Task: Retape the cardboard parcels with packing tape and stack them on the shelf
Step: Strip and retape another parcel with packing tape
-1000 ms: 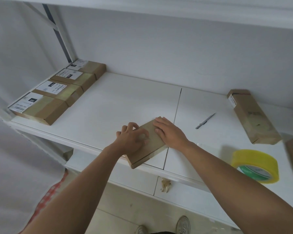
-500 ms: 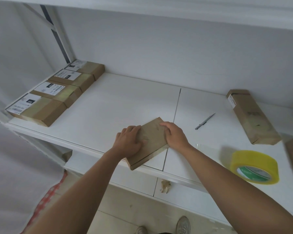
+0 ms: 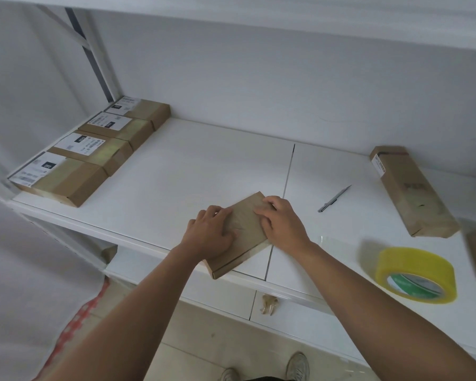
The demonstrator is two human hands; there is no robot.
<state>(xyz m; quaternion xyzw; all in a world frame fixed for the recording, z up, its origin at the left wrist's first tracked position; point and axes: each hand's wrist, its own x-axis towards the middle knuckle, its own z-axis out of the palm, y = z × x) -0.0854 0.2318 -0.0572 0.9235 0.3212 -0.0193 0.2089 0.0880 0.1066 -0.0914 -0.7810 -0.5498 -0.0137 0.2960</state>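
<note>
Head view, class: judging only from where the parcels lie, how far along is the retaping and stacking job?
Done: four labelled parcels lie in a row at the shelf's left end. In hand: the left hand and right hand press on a flat parcel at the front edge. Left: the long parcel on the right, with the tape roll and pen nearby.

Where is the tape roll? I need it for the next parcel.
The yellow tape roll lies on the shelf at the head view's right, near the front edge, below the long parcel.

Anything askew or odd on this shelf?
Yes. The flat parcel under both hands lies diagonally, its near corner overhanging the shelf edge, unlike the squared row of four labelled parcels at left.
</note>
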